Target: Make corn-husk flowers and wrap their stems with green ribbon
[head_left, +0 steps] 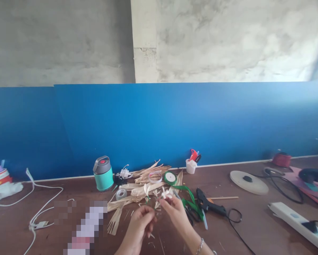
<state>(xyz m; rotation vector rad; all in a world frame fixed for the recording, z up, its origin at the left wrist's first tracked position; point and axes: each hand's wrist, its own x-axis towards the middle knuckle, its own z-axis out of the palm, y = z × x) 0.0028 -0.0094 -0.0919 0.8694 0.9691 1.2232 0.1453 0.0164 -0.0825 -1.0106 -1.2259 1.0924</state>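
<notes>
My left hand [141, 221] is closed in a pinch on a thin green stem just above the brown table [254, 226]. My right hand [175, 209] pinches a small pale flower made of dried husk [166, 193] at the stem's upper end. Both hands hover close together over a heap of dried corn husk strips [137, 191]. A roll of green ribbon [170, 177] lies just beyond, with its loose end trailing past my right hand. A black glue gun [208, 204] rests on the table to the right of that hand.
A teal flask [103, 173], tape rolls [121, 193], a white cup with a red tool [191, 163], a white round lid [248, 182], a power strip [297, 221] and white cables [39, 209] lie about. A blue board [159, 120] backs the table.
</notes>
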